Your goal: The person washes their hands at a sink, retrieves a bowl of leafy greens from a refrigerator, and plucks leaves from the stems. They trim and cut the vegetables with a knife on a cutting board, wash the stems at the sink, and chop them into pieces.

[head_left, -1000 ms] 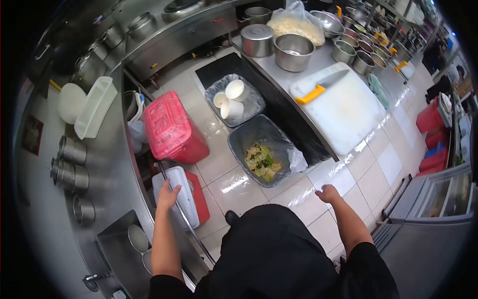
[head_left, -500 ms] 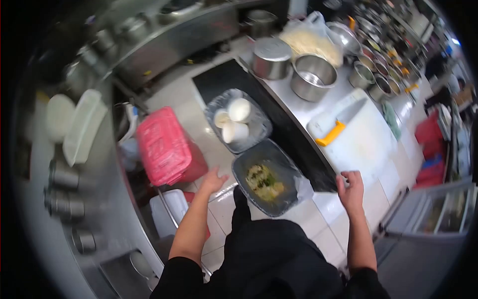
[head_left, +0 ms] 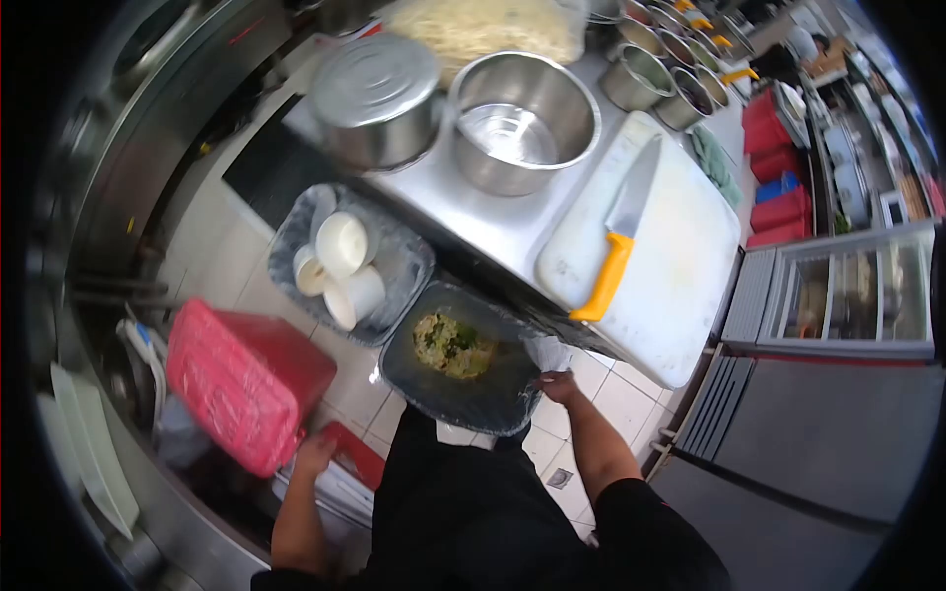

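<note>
My right hand is at the right end of a black-lined bin, with its fingers closed on the rim beside a bunched piece of clear plastic. Greenish-yellow food scraps lie in this bin. A second lined bin adjoins it on the left and holds several white tubs. Low on the left, my left hand is near the corner of a red lidded bin. Its fingers look loosely apart with nothing visible in them; whether they touch the lid I cannot tell.
On the steel counter stand an open pot, a lidded pot and a bag of pale strips. A yellow-handled knife lies on the white cutting board. A fridge is at right.
My right hand has come in from beside the counter to the scrap bin's rim. My left hand has dropped lower, by the red bin. The view has moved closer to the counter.
</note>
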`<state>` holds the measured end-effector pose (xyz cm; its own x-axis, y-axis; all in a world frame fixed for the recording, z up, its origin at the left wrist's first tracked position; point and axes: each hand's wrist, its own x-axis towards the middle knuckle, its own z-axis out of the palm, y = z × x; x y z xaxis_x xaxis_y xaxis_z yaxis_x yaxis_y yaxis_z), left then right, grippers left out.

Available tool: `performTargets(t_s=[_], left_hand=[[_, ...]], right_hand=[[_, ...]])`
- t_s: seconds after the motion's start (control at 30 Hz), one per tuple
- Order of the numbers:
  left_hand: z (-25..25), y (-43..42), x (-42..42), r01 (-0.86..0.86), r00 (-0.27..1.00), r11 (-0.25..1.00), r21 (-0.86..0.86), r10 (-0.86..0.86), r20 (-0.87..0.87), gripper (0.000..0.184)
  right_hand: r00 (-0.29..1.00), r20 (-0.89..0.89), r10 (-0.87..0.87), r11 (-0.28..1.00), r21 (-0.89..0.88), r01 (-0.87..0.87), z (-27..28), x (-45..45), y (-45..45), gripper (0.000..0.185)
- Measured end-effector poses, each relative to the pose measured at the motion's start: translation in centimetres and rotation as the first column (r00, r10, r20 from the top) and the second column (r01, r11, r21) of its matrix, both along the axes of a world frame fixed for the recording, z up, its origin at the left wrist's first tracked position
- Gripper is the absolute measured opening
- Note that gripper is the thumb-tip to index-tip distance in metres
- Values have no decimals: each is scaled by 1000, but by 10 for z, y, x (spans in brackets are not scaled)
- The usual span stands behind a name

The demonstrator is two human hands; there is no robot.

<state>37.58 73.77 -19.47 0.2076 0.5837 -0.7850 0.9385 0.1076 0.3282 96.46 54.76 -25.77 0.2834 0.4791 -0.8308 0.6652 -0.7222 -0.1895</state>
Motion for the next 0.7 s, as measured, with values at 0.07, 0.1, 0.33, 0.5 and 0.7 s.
performTargets(t_s=[0.07,0.1,0.33,0.5,0.7], left_hand=[[-7,-26,-62,127,965,992,11,-121,-234,64],[5,-25,-68,122,956,992,-10,-120,-269,63],[4,53,40,205,966,969,-136,-222,-131,59],[7,66,178,340,939,927,-157,-345,-4,55],[21,9,342,619,786,769,-161,-608,117,52]], right_hand=[[992,80,-100,993,76,94,-21,-16,12,67],[963,126,-240,962,164,218,-28,-25,10,69],[874,207,-439,718,666,203,32,-132,37,50],[913,-323,-251,786,482,387,100,-100,84,39],[845,-282,-455,316,836,449,141,9,-53,40]])
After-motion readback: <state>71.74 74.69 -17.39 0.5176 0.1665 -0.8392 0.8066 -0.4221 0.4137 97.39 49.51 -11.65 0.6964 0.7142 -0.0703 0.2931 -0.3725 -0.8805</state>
